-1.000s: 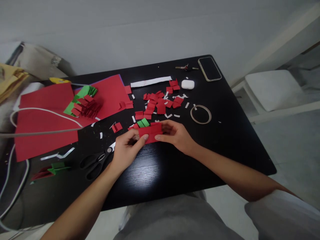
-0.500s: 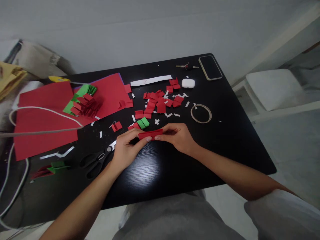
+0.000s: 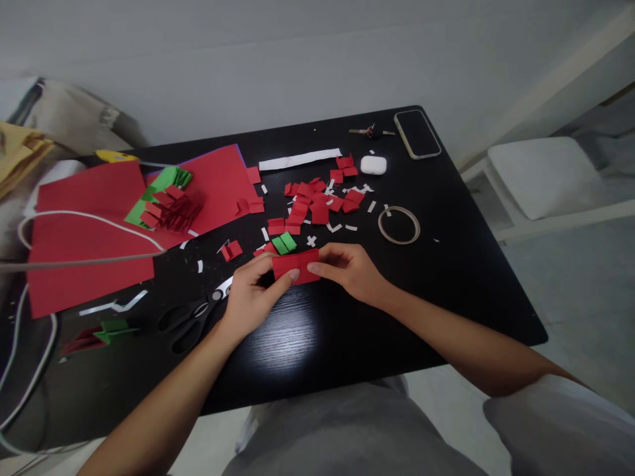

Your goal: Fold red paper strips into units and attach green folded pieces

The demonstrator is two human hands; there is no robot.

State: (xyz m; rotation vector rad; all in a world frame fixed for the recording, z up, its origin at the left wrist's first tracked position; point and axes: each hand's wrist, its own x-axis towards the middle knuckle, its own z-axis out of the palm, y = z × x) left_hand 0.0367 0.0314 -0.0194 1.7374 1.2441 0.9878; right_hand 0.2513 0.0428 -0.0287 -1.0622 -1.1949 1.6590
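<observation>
A creased piece of red paper (image 3: 302,271) is held up between my two hands, its broad face towards me. My left hand (image 3: 253,287) pinches its left end, thumb in front and fingers behind. On the right end, my right hand (image 3: 354,271) grips it the same way. Just beyond the paper lies a folded green paper piece (image 3: 284,243). Black-handled scissors (image 3: 198,314) rest on the table, partly behind my left wrist. Farther back are several folded red paper pieces (image 3: 320,213) among white paper scraps.
Large red sheets (image 3: 89,238) cover the table's left side, with a stack of folded strips and a yellow cutter (image 3: 117,157). A white cable (image 3: 89,215) loops there. At the right are a tape ring (image 3: 399,225), a white earphone case (image 3: 373,165), keys (image 3: 372,131) and a phone (image 3: 417,134).
The red paper was a narrow folded strip seen edge-on; now it shows a broader face towards me. Both hands have stayed almost in place and keep hold of it.
</observation>
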